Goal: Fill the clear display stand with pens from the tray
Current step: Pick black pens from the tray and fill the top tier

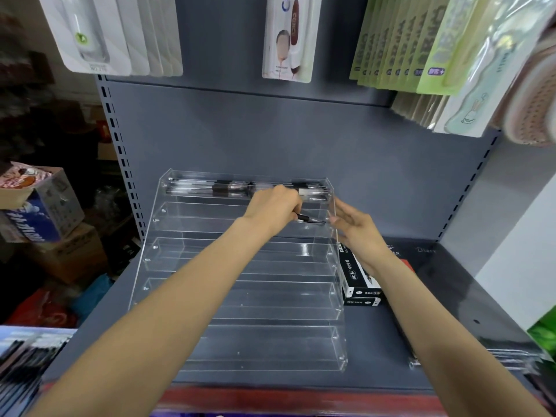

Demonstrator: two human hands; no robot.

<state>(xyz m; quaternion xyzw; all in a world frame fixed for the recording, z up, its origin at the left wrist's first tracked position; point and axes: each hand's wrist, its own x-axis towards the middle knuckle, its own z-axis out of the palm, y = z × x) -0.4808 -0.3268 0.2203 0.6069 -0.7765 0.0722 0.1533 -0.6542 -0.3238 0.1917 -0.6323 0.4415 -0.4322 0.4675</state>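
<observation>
My left hand (275, 207) is curled round a black pen (311, 219), its tip lying in the second tier from the top of the clear stand (240, 296). My right hand (353, 225) is loosely open, fingers straight against the stand's right wall. More pens (228, 188) fill the top tier; the lower tiers hold none. The stand sits on a grey shelf (421, 341), with black-and-white pen boxes (359, 284) just right of it.
</observation>
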